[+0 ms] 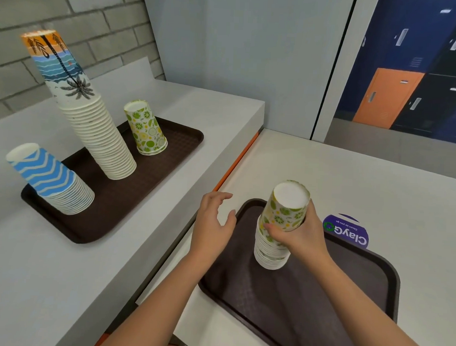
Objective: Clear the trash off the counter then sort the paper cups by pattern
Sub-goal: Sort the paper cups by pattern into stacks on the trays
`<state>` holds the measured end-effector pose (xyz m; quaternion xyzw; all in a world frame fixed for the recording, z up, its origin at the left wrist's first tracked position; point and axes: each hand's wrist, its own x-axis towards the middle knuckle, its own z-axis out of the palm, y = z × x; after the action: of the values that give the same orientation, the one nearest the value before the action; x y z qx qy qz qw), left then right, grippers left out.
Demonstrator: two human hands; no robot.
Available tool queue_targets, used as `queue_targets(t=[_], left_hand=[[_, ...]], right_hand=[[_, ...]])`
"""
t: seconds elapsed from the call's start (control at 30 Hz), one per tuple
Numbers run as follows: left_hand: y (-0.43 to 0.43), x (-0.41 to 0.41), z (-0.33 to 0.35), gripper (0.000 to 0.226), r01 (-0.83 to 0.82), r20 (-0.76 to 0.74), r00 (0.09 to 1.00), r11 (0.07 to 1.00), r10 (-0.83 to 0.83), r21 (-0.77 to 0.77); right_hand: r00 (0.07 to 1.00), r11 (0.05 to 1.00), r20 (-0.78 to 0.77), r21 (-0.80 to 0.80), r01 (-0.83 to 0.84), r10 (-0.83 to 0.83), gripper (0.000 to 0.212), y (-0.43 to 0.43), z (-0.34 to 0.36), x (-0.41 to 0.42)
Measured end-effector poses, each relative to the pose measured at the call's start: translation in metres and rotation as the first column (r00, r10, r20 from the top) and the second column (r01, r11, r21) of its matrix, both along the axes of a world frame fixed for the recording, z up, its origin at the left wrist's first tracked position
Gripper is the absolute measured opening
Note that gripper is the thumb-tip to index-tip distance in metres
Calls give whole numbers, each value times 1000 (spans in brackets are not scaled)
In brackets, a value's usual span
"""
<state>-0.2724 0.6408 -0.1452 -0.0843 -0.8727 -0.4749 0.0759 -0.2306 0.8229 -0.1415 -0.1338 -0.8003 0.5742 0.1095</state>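
Now right hand (298, 234) round lime cups (285, 204)

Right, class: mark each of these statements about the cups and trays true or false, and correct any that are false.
1. The right hand grips the cup stack on the near tray. True.
2. The left hand holds a cup. False: it is open and holds nothing.
3. The far tray carries three stacks. True.
4. The tallest stack has blue zigzags on top. False: its top cup shows palm trees; the zigzag stack is much shorter.
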Motion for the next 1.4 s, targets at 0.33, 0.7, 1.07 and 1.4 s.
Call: queue_targets(t=[0.33, 0.7, 1.07, 1.4], left_hand=[[3, -1, 2, 28, 67, 100, 993, 995, -59, -73], [30, 1, -26, 111, 410, 448, 837, 902, -314, -135], [82, 22, -54, 88, 136, 278, 945, 979, -174, 150], [87, 25, -59, 92, 65, 263, 962, 997, -74, 42]], right_hand=[[993, 991, -90, -112, 71, -81, 78, 13, 34, 1], [932, 772, -48, -576, 268, -360, 59, 53, 36, -8], [896, 190, 266, -918, 347, -355, 28, 89, 4, 1], [854, 21, 388, -907, 421, -347, 53, 93, -15, 1]])
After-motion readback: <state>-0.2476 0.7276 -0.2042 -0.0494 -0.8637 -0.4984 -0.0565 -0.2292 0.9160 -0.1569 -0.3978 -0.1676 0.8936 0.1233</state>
